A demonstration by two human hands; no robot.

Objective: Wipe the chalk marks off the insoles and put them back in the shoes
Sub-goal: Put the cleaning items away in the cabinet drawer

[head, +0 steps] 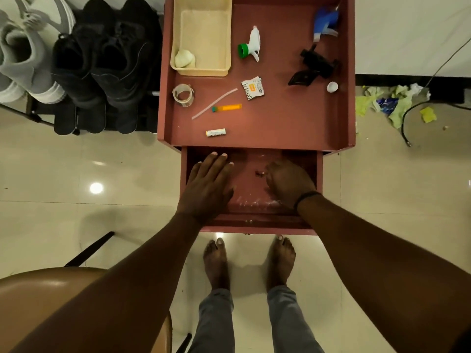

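Note:
A pair of black shoes point(107, 57) stands on a rack at the upper left, beside a pair of grey shoes point(23, 54). No insole shows plainly. Both hands are inside the open drawer point(251, 222) of a red cabinet point(280, 118). My left hand point(207, 184) lies flat on the left part of the drawer floor with straight fingers. My right hand point(289, 183) is in the right part with its fingers curled downward; what they touch or hold is hidden. White smears point(254, 201) mark the drawer floor near its front edge.
The cabinet top carries a cream basket point(204, 70) with a pale lump, a white and green spray head point(251, 45), a tape roll point(183, 95), an orange cutter point(228, 107), a sachet point(252, 87) and a black clip. Rags and a cable litter the floor right. A brown chair point(51, 289) stands at the lower left.

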